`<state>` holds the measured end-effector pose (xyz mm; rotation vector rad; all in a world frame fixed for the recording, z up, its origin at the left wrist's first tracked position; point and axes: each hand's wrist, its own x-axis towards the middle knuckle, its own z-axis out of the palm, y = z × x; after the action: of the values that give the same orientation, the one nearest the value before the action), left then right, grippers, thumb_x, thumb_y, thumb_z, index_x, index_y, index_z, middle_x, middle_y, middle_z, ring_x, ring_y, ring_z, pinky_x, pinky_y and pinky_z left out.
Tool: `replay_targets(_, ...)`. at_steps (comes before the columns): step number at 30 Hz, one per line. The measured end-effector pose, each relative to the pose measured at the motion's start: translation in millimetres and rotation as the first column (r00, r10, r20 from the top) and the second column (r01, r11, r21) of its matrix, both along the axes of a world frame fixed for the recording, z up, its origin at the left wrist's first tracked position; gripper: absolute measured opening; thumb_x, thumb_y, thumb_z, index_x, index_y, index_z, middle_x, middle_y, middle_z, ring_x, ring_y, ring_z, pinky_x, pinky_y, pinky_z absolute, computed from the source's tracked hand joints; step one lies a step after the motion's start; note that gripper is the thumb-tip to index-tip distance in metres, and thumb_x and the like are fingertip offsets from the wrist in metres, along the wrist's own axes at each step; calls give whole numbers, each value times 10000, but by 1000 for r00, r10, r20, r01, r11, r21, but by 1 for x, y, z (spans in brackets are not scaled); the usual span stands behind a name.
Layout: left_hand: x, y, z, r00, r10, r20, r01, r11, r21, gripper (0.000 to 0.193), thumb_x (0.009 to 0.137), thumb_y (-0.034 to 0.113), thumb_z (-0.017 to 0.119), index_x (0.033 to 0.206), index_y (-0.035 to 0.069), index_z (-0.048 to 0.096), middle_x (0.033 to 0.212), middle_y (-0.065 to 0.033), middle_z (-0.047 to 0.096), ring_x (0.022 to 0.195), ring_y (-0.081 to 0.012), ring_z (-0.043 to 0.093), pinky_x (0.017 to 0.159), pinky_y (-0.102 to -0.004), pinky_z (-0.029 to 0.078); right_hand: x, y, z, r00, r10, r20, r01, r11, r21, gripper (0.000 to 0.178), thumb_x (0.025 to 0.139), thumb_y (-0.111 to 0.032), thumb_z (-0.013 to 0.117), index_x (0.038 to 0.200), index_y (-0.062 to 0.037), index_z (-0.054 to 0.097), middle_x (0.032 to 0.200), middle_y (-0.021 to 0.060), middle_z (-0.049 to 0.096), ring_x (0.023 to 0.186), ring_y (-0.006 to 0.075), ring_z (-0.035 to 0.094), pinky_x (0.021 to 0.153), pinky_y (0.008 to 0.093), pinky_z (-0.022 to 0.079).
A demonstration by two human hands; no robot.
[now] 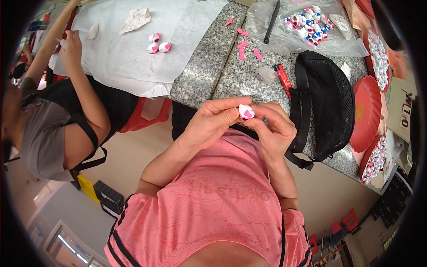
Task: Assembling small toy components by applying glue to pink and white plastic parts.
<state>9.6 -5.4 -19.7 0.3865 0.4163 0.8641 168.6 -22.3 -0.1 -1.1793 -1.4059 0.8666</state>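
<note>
In front of my chest, a small white figurine head (246,111) with pink patches is pinched between the fingers of both hands. My left hand (209,122) grips its left side with thumb and forefinger. From the other side, the thumb and fingers of my right hand (275,127) close around its right edge. Beyond my hands, several small pink bow-shaped pieces (242,45) lie on the speckled table. A small translucent bottle (265,74) rests on its side beside a red stick-like packet (283,81).
A black mesh bag (331,107) lies right of my hands, near red scalloped plates (367,111). Clear plastic (284,13) carries colourful figurines and a black rod (272,22). White paper (178,26) at left holds three figurine heads (159,43). A co-worker (49,129) sits there.
</note>
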Motion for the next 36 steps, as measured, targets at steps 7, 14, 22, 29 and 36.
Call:
replay_targets(7,0,4,4,995,-49,87,57,995,-87,373,910,150,458,1233,-34,426,1130,-123,537,1035,-199,524,916,-364,411,-9,-1,6,980,-98,175,82,992,97,309,579,7,767,853,17,624,765,67,594,672,162,519,600,269,416)
replay_targets(14,2,4,10,997,-61,55,65,996,-65,413,920,171,433,1266,-47,378,1170,-122,506,1073,-193,494,931,-372,390,-8,0,3,951,-153,270,83,964,252,309,571,-18,781,824,-13,604,748,59,587,653,182,518,591,280,412)
replay_targets(22,0,5,8,993,-88,75,94,992,-79,396,916,141,433,1263,-45,384,1191,-120,495,1091,-189,481,936,-369,385,-9,0,5,950,-148,275,78,965,250,305,569,-19,780,821,-17,607,751,61,590,655,188,520,592,283,411)
replay_targets(29,1,2,9,993,35,-111,-27,997,78,335,913,88,436,1226,-32,447,1184,-135,516,1089,-184,493,939,-338,390,-5,3,3,949,-124,290,50,966,252,292,573,17,755,828,-12,615,786,70,599,706,199,544,626,289,426)
replay_targets(36,1,3,13,971,51,-233,-26,994,109,319,909,63,437,1212,-31,465,1184,-145,519,1096,-185,493,938,-322,395,-4,3,1,948,-108,299,41,975,220,297,578,30,745,844,-10,620,823,77,609,740,207,558,649,295,434)
